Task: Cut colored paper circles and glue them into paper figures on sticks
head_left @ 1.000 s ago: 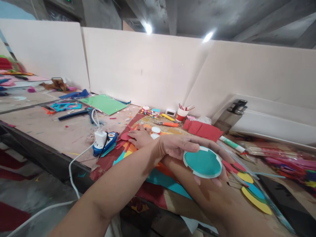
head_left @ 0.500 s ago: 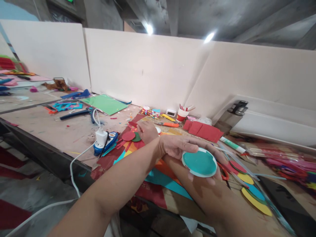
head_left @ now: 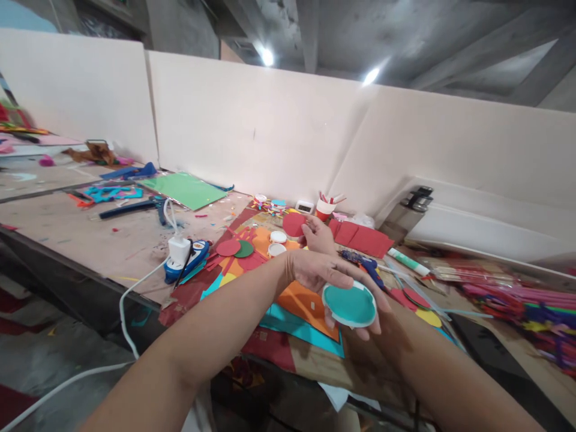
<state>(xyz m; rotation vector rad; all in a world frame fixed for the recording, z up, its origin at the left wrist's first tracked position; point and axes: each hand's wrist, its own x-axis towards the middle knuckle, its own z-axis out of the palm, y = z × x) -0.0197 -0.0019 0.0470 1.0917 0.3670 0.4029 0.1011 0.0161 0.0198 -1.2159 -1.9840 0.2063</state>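
A round teal disc with a white rim (head_left: 350,305) is held in my left hand (head_left: 326,273), thumb on its upper edge and fingers beneath. Farther forward, past my left wrist, my right hand (head_left: 319,234) pinches a red paper circle (head_left: 294,225) at its right edge. My right forearm passes behind the left hand. Two small white round pieces (head_left: 278,237) lie just left of the right hand. Another red circle (head_left: 228,248) and a green circle (head_left: 245,248) rest farther left on red strips. Orange sheets (head_left: 301,300) and turquoise paper (head_left: 321,342) lie below my hands.
A blue power strip (head_left: 200,252) with a white charger (head_left: 179,249) trails a cable off the table's front. To the right are a dark blue glue gun (head_left: 371,270), red folded paper (head_left: 360,237), a bottle (head_left: 405,210) and a black flat object (head_left: 495,354). A white partition (head_left: 252,120) stands behind.
My right hand has moved right, away from the red and green circles, and now has a red paper circle in it. My left hand still holds the teal disc. The view has shifted slightly.
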